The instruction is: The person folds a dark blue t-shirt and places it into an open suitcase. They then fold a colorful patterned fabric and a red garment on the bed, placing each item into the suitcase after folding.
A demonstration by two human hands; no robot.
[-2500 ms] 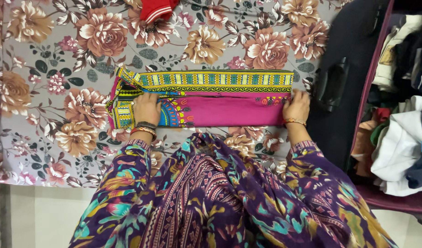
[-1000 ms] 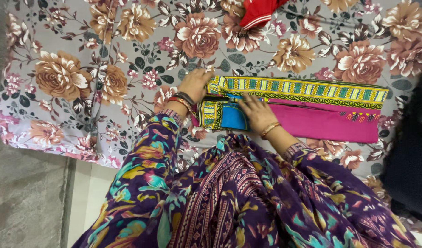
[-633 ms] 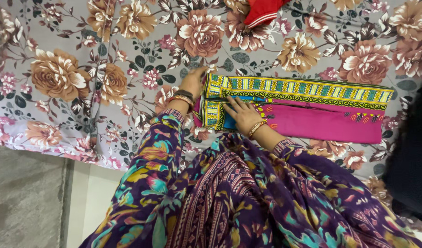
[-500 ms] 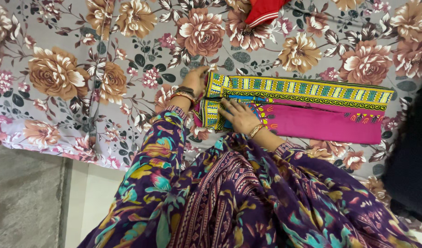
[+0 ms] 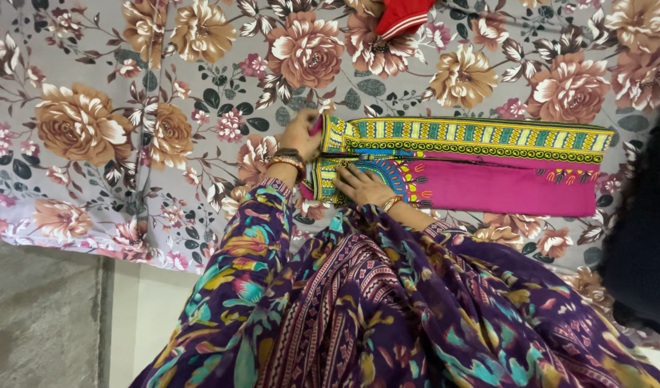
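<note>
A folded pink garment (image 5: 502, 188) with a yellow, green and blue patterned border lies as a long strip on the flowered bedsheet (image 5: 93, 86). My left hand (image 5: 299, 134), with bangles at the wrist, grips the garment's left end at its top corner. My right hand (image 5: 359, 187) lies flat on the lower left part of the garment, fingers spread and pointing left. Both my arms wear purple patterned sleeves.
A red cloth with white stripes (image 5: 402, 14) lies at the top edge of the bed. A dark suitcase lid (image 5: 642, 244) fills the right edge. Pale floor (image 5: 147, 316) and a grey mat (image 5: 43, 316) lie below the bed's near edge.
My right hand slid from the garment's right end to its left part, then nearer the front edge. My left hand moved from on top to gripping the left end. The view shifted left.
</note>
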